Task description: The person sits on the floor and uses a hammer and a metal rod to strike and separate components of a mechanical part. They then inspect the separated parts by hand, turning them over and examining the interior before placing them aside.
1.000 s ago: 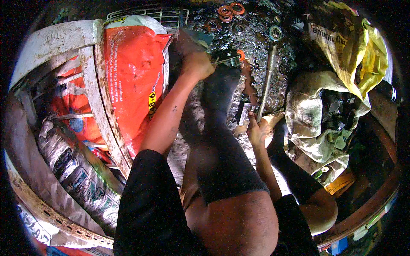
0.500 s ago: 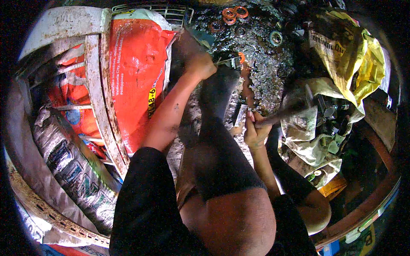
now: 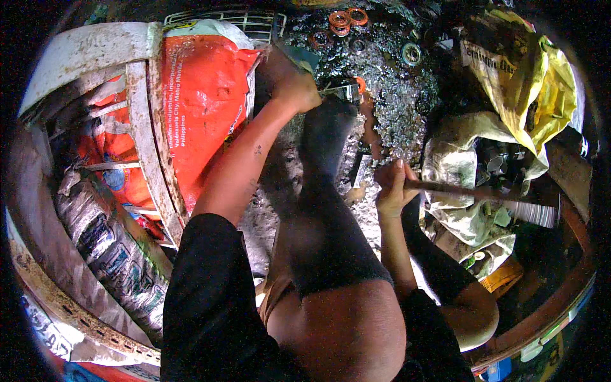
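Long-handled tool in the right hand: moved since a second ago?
Yes, to the right: the long-handled tool in the right hand pointed up toward the teal ring; now it crosses in front of the pale sack.

Beyond the bare middle knee point(image 3: 344, 331) and to its left, the person's left forearm point(image 3: 238, 172) stretches forward to a closed-up left hand point(image 3: 296, 90), while beyond the knee's right the right hand point(image 3: 393, 186) curls, thumb extended.
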### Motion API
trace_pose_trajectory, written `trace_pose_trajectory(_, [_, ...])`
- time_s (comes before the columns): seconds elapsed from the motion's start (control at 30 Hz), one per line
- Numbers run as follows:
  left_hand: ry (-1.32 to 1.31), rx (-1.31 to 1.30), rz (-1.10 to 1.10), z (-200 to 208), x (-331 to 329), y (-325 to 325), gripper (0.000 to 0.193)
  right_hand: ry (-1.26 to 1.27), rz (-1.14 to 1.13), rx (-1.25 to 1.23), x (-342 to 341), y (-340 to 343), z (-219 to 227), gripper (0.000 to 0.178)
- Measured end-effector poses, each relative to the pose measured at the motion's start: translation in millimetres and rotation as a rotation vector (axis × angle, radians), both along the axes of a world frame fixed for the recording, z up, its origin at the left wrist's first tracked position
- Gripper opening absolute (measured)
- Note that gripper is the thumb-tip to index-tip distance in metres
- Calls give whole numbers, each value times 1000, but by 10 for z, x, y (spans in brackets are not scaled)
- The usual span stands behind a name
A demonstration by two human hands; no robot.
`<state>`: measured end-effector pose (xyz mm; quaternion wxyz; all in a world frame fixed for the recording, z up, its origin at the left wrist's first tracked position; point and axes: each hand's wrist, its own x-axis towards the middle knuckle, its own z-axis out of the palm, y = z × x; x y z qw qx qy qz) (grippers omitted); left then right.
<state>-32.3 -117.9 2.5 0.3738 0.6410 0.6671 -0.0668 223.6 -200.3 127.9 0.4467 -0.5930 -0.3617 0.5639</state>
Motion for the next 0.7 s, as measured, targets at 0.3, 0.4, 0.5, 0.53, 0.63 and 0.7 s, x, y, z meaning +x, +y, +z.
trace_pose_trajectory(0.3, [110,-54,-105,579,62,244,30,-528,141,-539,738,-270,-1116,17])
trace_pose_trajectory(0.4, [-373,-465,171,893,-51,617,45,-492,1,-502,1031,-314,-1086,17])
trace_pose_trajectory(0.5, [-234,-81,24,725,-47,959,53,-431,31,-520,874,-117,-785,19])
trace_pose_trajectory(0.53, [-212,-103,13,620,48,1014,54,-444,39,-524,883,-114,-798,20])
trace_pose_trajectory(0.63, [-128,-117,-108,164,250,1039,61,-416,14,-582,775,-74,-682,22])
trace_pose_trajectory(0.7, [-83,-154,-139,47,340,1030,67,-425,-7,-620,725,-105,-603,22])
